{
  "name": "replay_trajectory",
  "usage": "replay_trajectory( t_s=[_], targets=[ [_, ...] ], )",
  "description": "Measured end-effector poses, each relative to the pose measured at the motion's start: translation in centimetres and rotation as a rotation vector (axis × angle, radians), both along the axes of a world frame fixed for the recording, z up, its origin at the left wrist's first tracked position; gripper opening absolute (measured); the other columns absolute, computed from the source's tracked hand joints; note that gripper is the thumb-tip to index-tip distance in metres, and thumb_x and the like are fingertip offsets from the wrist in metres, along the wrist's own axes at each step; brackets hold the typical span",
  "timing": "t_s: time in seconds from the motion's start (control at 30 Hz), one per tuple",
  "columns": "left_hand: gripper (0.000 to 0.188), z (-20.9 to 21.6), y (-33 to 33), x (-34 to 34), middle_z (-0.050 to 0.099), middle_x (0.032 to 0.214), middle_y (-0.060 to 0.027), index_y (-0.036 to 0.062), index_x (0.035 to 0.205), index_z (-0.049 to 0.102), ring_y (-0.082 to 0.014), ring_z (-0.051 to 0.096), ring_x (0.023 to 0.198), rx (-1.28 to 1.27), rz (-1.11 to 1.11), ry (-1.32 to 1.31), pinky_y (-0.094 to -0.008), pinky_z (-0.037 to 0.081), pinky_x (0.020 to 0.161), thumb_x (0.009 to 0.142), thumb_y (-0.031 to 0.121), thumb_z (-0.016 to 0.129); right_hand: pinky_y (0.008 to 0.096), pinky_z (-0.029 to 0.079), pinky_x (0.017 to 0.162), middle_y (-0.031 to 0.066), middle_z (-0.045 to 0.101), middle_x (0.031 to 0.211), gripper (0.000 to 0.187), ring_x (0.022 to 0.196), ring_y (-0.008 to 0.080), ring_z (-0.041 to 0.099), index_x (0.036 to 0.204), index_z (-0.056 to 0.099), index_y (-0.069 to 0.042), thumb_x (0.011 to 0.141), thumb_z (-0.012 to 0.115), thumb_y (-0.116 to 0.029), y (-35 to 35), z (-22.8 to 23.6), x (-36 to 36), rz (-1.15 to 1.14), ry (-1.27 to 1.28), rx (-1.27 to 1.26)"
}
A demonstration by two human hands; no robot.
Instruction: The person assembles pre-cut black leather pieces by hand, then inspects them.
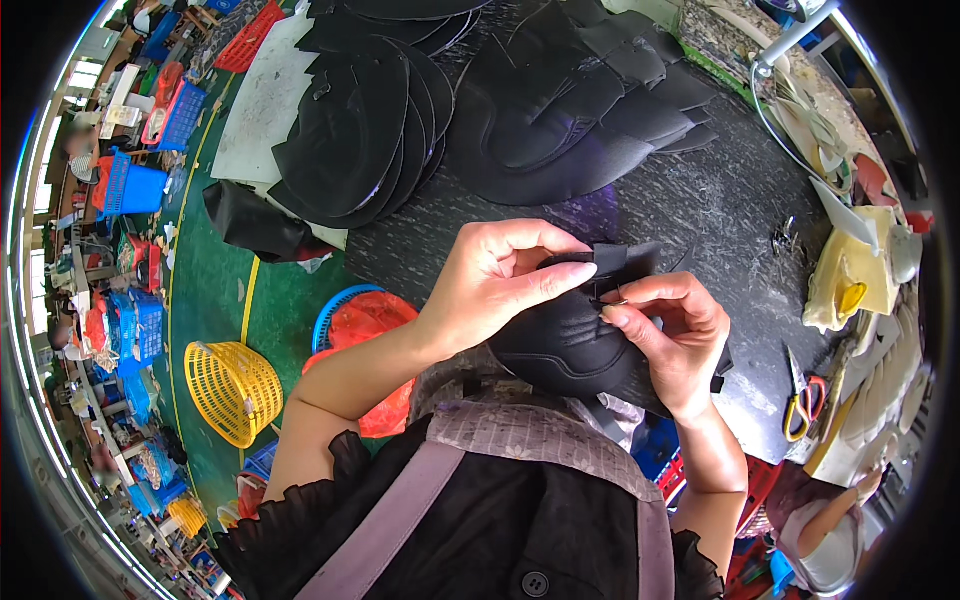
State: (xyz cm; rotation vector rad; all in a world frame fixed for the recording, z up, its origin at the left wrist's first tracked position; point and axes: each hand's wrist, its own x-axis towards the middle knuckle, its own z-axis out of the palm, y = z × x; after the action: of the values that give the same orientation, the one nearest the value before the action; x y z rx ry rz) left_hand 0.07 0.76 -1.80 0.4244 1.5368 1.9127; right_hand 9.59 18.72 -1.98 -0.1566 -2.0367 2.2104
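Note:
A black shoe upper [565, 350] with curved stitching is held in front of my chest, at the near edge of the dark table. My left hand [500, 275] pinches the upper's far edge between thumb and fingers, by a short black strap. Close beside it, my right hand [675, 325] has thumb and forefinger pressed together at the upper's opening. Something thin shows at those fingertips, too small to name. Beyond my hands lie a stack of black rounded pieces [345, 140] and a pile of black uppers [560, 120].
Scissors [799, 405] lie on the table's right side, near a yellow foam block [850, 268]. A metal lamp arm [797, 38] rises at the far right. On the green floor to the left stands a yellow basket [232, 392]. Another person [825, 535] is at lower right.

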Motion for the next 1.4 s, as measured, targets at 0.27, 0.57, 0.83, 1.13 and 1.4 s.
replay_trajectory(
  t_s=[0.27, 0.57, 0.83, 1.13, 1.4],
  targets=[
    [0.015, -1.1, 0.0, 0.9, 0.065, 0.085, -0.0023, -0.0045, 0.099, 0.065, -0.0035, 0.059, 0.078, 0.021, 0.073, 0.019, -0.0178, 0.048, 0.068, 0.085, 0.002, 0.067, 0.024, 0.05, 0.073, 0.0068, 0.069, 0.084, 0.017, 0.077, 0.0101, 0.064, 0.092, 0.063, 0.0, 0.078, 0.072, 0.004, -0.2, -0.2, 0.1, -0.029, 0.001, -0.045],
    [0.011, -0.6, 0.1, 1.1, 0.066, 0.091, -0.0075, -0.0046, 0.095, 0.066, -0.0091, 0.061, 0.083, 0.033, 0.081, -0.024, -0.0229, 0.049, 0.073, 0.083, -0.006, 0.065, 0.0248, 0.051, 0.076, 0.0088, 0.068, 0.086, 0.02, 0.081, 0.0117, 0.065, 0.094, 0.061, 0.001, 0.078, 0.072, 0.005, -0.1, -0.6, 0.0, 0.002, 0.005, -0.117],
    [0.014, -0.7, -0.4, 1.2, 0.065, 0.098, -0.0123, -0.0068, 0.095, 0.065, -0.0122, 0.061, 0.088, -0.01, 0.046, 0.181, -0.0251, 0.05, 0.078, 0.081, -0.007, 0.066, 0.0251, 0.05, 0.076, 0.0063, 0.064, 0.083, 0.034, 0.079, 0.0121, 0.063, 0.099, 0.051, -0.001, 0.075, 0.075, 0.005, -0.3, -0.3, -0.3, 0.02, -0.098, -0.17],
    [0.016, -0.6, -0.5, 1.1, 0.062, 0.102, -0.0148, -0.0062, 0.093, 0.065, -0.0151, 0.062, 0.09, 0.023, -0.011, 0.18, -0.026, 0.051, 0.08, 0.078, -0.009, 0.068, 0.0233, 0.045, 0.074, 0.0048, 0.058, 0.087, 0.035, 0.079, 0.0103, 0.056, 0.096, 0.054, 0.0, 0.071, 0.078, 0.005, 0.3, 0.3, -1.2, 0.031, -0.012, -0.074],
    [0.016, -1.4, -0.1, 0.8, 0.054, 0.106, -0.0113, -0.0026, 0.087, 0.065, -0.0144, 0.057, 0.097, 0.062, 0.059, 0.34, -0.0245, 0.052, 0.079, 0.074, -0.01, 0.071, 0.0246, 0.049, 0.071, 0.0058, 0.062, 0.091, 0.027, 0.081, 0.0111, 0.059, 0.093, 0.06, 0.001, 0.073, 0.077, 0.003, -0.7, 0.2, -0.6, -0.045, 0.131, 0.267]
  ],
)
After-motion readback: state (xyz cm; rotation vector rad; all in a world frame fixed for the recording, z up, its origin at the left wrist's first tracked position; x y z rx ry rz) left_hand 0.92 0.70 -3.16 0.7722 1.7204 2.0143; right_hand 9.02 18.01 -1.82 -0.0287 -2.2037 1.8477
